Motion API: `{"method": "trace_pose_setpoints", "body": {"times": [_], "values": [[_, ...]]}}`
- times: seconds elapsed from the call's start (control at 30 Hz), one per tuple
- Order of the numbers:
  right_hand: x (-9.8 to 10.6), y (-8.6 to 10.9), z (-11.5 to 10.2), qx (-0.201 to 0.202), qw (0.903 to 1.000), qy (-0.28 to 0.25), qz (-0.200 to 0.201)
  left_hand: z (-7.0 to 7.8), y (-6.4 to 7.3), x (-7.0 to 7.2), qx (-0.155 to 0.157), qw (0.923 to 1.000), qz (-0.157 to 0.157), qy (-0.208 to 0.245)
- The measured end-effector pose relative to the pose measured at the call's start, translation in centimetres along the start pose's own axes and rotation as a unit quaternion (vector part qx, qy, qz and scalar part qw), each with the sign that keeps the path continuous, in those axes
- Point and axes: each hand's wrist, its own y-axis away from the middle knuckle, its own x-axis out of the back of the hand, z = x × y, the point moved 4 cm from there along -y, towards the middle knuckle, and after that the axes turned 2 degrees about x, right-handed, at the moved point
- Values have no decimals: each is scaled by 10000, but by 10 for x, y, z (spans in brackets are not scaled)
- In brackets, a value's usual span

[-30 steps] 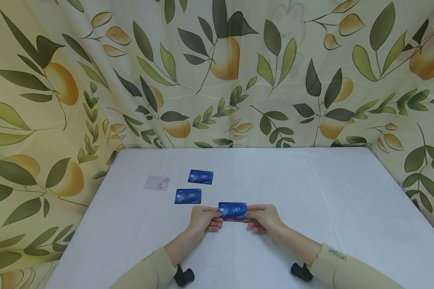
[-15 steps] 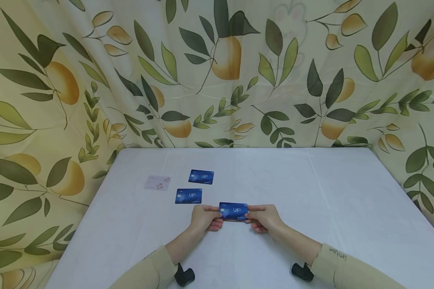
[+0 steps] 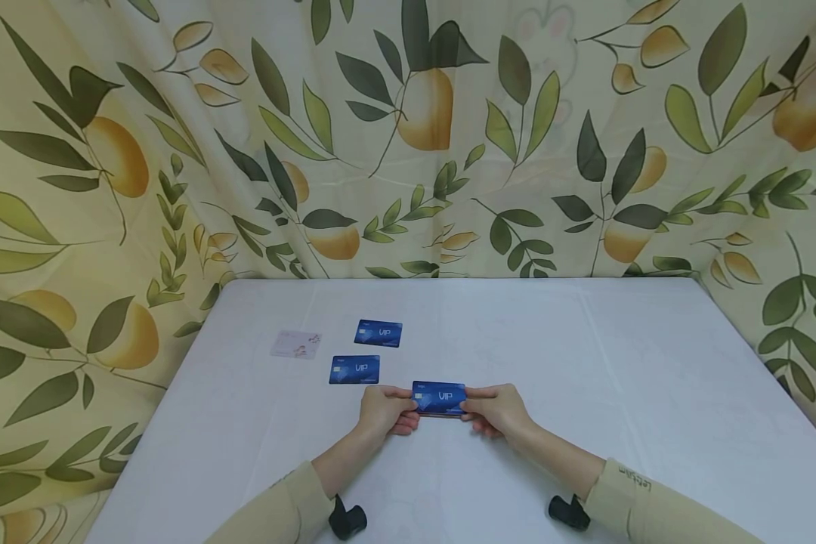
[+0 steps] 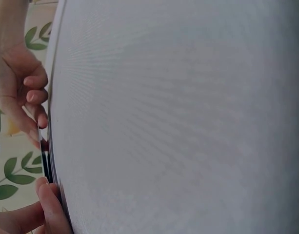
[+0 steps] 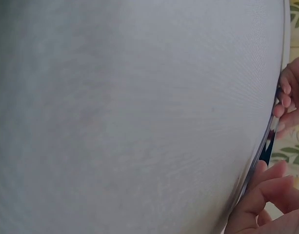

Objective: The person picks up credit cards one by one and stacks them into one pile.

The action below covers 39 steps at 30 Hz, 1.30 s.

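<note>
Near the front middle of the table, a blue VIP card (image 3: 438, 397) is pinched at its two short ends. My left hand (image 3: 384, 412) holds the left end, thumb on top and the other fingers curled below. At the right end, my right hand (image 3: 498, 409) grips in the same way. A thin reddish-brown edge shows beneath the card's near side; what it belongs to is hidden. Seen edge-on in the left wrist view, the card (image 4: 47, 163) spans the gap between both hands, low over the white cloth.
Two more blue cards, a nearer one (image 3: 354, 369) and a farther one (image 3: 378, 333), lie flat left of my hands. Farther left is a pale, see-through card (image 3: 295, 344) with small flower prints. The white table (image 3: 619, 363) ends at a fruit-patterned curtain (image 3: 517, 189).
The reddish-brown edge under the held card has become narrower, with the blue card covering more of it. Both hands stay in nearly the same place, and the other cards lie unmoved.
</note>
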Motion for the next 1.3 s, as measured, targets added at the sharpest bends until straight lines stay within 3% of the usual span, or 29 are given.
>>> {"method": "trace_pose_setpoints", "body": {"times": [0.37, 0.83, 1.3], "values": [[0, 0, 2, -119, 9999, 4, 73, 1, 2, 0, 0, 10000, 61, -76], [-2, -5, 7, -282, 9982, 179, 492, -2, -2, 0, -128, 9997, 88, -199], [0, -3, 3, -495, 9983, -47, 294, -2, -3, 2, -17, 9998, 172, -91]]}}
